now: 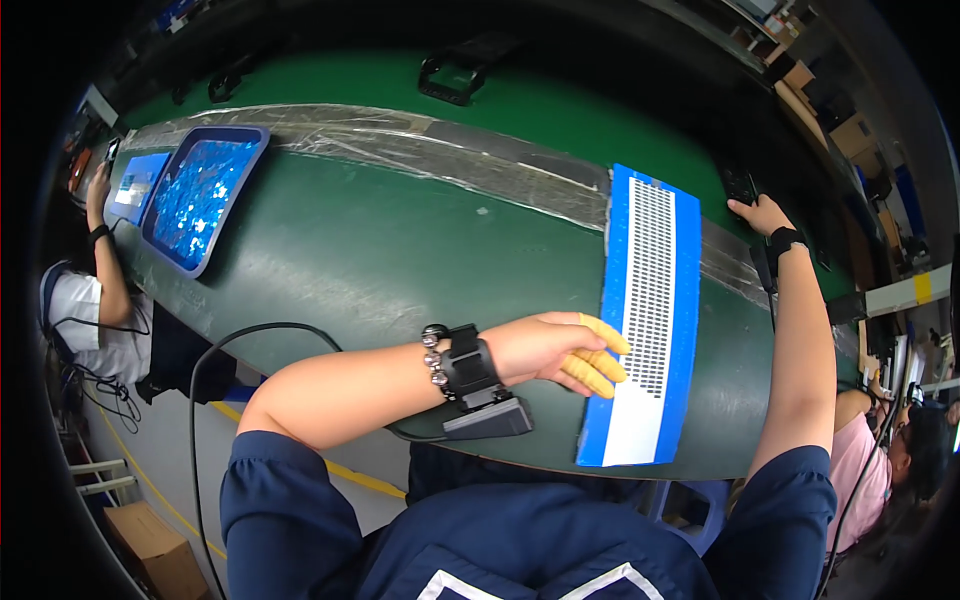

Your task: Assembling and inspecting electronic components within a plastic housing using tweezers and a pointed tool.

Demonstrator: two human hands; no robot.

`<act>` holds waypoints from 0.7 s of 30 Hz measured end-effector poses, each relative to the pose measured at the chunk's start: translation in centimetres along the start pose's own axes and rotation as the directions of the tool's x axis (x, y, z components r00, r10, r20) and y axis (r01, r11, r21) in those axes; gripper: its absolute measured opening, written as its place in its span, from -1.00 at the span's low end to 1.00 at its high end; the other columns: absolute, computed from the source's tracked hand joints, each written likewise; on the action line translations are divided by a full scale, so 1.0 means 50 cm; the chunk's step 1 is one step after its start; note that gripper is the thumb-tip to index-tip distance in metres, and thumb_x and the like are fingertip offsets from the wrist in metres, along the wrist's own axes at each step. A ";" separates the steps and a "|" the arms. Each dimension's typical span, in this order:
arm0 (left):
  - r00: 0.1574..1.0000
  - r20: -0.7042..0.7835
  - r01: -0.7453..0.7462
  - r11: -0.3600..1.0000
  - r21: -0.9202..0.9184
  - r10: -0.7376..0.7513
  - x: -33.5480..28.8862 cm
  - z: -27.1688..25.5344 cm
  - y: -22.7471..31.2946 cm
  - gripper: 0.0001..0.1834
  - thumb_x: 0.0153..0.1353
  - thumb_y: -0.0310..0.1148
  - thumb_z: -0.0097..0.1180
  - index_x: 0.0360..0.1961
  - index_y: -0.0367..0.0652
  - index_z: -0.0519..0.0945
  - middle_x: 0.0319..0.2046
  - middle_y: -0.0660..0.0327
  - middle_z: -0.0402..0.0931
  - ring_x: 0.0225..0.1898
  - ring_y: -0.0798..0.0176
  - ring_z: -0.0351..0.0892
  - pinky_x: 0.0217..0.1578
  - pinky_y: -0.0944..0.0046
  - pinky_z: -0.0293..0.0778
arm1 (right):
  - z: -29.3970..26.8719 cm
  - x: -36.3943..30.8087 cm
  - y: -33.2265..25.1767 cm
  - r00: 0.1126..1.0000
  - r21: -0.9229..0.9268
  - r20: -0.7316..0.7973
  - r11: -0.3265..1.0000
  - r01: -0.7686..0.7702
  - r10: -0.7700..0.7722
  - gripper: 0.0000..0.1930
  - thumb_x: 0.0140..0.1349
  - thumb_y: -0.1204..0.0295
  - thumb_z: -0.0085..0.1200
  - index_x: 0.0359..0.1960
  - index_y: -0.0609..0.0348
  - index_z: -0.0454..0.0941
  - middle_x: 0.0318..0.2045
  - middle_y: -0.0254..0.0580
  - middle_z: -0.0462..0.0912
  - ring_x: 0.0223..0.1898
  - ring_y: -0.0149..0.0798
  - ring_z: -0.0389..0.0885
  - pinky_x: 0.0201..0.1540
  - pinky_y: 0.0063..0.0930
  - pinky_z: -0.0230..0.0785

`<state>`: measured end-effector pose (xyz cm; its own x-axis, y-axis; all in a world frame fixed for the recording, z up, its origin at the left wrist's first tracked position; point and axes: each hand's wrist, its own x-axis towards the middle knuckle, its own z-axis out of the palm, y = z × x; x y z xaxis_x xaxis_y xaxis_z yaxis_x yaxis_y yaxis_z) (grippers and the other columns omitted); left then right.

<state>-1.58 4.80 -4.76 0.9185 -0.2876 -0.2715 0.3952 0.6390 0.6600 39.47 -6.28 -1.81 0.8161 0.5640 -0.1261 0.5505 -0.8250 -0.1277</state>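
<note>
A long blue board (686,270) lies on the table, running away from me. On it is a white sheet (634,430) with rows of small dark rectangles; its near end is plain white. My left hand (560,354) is over the board's left edge, fingers stretched and partly apart, with yellow finger cots on several of them. The fingertips reach the sheet's left side; whether they touch it I cannot tell. Beyond the board's far right, my right hand (764,217) has its fingers around a small black object (739,186), whose kind is too dark to make out.
A grey-blue tray (207,262) of shiny blue pieces stands at the left on the green table (440,260). A black frame-like stand (450,82) is at the back. Cables run from my wrist-worn devices. Other people sit at the left, by a blue panel (138,187), and at the right.
</note>
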 end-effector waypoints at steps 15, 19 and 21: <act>0.933 0.357 0.081 0.944 -0.321 0.042 -0.024 0.001 0.017 -0.15 0.01 0.31 -0.51 0.09 -0.21 0.14 -0.06 -0.20 0.28 -0.13 -0.17 0.40 -0.28 0.00 0.45 | -0.075 -0.394 -0.216 0.651 0.415 -0.405 0.505 0.757 -0.642 -0.53 -0.43 0.39 0.27 -0.62 0.12 0.12 -0.14 -0.08 0.42 -0.21 -0.33 0.32 -0.09 -0.51 0.11; 0.938 0.341 0.133 0.844 -0.520 0.062 -0.036 0.020 0.013 0.03 -0.17 0.50 -0.58 0.15 -0.11 0.06 -0.05 -0.16 0.29 -0.25 -0.22 0.45 -0.34 -0.09 0.46 | -0.079 -0.522 -0.212 0.361 0.202 -0.275 0.313 0.928 -0.891 -0.56 -0.41 0.37 0.26 -0.63 0.06 0.13 -0.13 0.10 0.40 -0.15 0.03 0.38 0.01 -0.14 0.10; 0.981 0.119 0.190 0.885 -0.426 -0.153 -0.059 0.021 0.002 -0.19 -0.05 0.27 -0.24 -0.01 -0.26 0.30 -0.18 -0.03 0.42 -0.30 0.06 0.51 -0.35 0.08 0.47 | -0.058 -0.561 -0.201 0.396 0.198 -0.217 0.357 0.913 -0.892 -0.58 -0.30 0.27 0.24 -0.62 0.09 0.17 -0.13 0.08 0.40 -0.10 0.03 0.38 0.02 -0.06 0.09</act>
<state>-4.25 4.95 -3.17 0.8387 -0.4647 -0.2840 0.5307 0.8145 0.2344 11.57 -13.89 5.88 -0.1295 0.9520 0.2775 0.9068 0.2269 -0.3554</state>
